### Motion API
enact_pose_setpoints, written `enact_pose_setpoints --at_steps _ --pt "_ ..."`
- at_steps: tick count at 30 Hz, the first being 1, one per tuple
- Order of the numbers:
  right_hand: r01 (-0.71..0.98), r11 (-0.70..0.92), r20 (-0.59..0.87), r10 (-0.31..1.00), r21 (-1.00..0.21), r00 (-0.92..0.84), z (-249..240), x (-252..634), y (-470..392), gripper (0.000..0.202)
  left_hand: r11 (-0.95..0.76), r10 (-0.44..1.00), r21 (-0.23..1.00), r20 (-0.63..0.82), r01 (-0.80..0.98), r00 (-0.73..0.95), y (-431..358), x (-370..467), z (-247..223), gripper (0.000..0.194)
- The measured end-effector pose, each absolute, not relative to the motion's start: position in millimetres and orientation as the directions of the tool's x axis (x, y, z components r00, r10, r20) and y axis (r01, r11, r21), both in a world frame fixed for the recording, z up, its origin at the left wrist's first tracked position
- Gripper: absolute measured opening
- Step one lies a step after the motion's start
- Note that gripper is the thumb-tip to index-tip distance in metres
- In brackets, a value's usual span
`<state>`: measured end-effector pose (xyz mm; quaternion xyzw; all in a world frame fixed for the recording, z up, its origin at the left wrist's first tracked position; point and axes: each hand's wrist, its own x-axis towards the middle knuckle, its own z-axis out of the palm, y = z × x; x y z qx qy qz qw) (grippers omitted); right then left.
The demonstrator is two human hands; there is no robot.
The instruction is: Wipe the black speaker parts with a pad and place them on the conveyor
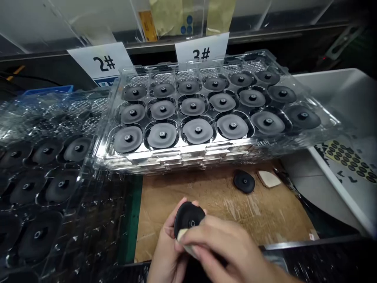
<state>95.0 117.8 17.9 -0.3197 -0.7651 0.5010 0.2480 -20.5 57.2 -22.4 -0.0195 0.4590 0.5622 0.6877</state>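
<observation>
Near the bottom centre, my left hand [172, 239] is closed round the edge of a black rounded disc [188, 215] with a small ring-shaped hub. My right hand [224, 243] pinches a pale cream pad [186, 240] against the lower part of that disc. Fingers cover part of the pad and the disc's lower side. Beyond my hands, a second black disc [244, 181] lies on the brown board [165, 196], with another cream pad [269, 179] just to its right.
Stacked clear trays [182, 151] holding several black discs stand behind the board. More filled trays [79, 173] are at the left. A white bin [332, 177] is at the right, beside a sheet of oval stickers [347, 157]. Paper signs [101, 63] hang behind.
</observation>
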Motion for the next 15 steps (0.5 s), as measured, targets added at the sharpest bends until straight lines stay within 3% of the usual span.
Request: enact_pose_setpoints --at_steps 2,5,7,10,15 --pt "0.272 0.216 -0.034 0.723 -0.938 -0.69 21.2 98.7 118.6 0.025 0.349 0.762 0.453 -0.646 -0.82 -0.033 56.8 -19.0 -22.1 0.048" --pt "0.273 0.319 0.116 0.815 -0.908 -0.567 21.8 96.7 119.4 0.026 0.36 0.772 0.431 -0.636 -0.828 0.005 56.8 -16.2 -20.4 0.04" --pt "0.254 0.406 0.21 0.803 -0.878 -0.558 21.8 97.9 115.9 0.025 0.383 0.756 0.43 -0.654 -0.818 0.01 56.6 -15.5 -16.8 0.039" --pt "0.257 0.406 0.147 0.735 -0.877 -0.662 24.9 113.4 106.1 0.023 0.378 0.754 0.451 -0.656 -0.808 -0.013 56.3 -14.5 -9.5 0.044" --pt "0.471 0.493 0.16 0.796 -0.731 -0.584 31.8 137.1 100.0 0.023 0.372 0.799 0.465 -0.601 -0.803 0.023 53.9 -11.7 -6.9 0.053"
